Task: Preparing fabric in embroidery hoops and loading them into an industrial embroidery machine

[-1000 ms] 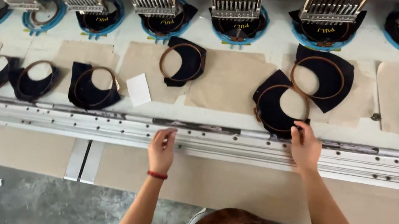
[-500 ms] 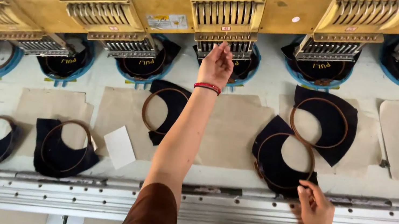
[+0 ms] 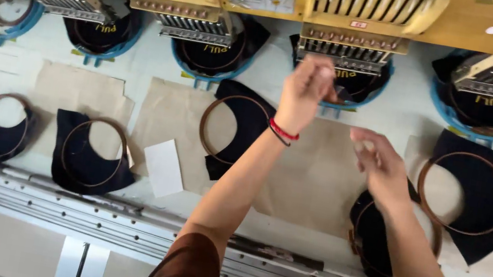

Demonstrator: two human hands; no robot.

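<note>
Hoops [image 3: 86,147] at 9 o'clock lie untouched on paper. Left hand [image 3: 305,91] still up at 12, fingers bunched at framed cloth [image 3: 357,87] under the head; cannot tell what is pinched. Right hand [image 3: 382,168], now off the rail [image 3: 111,216], rises at 3, loose, empty, joining in.

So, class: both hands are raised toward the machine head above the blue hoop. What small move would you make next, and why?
Probably bring the right hand up beside the left hand. The left is already at the blue hoop under the machine head, blurred, while the right hangs lower over the brown paper, empty. Two hands would likely steady the dark fabric there.
</note>
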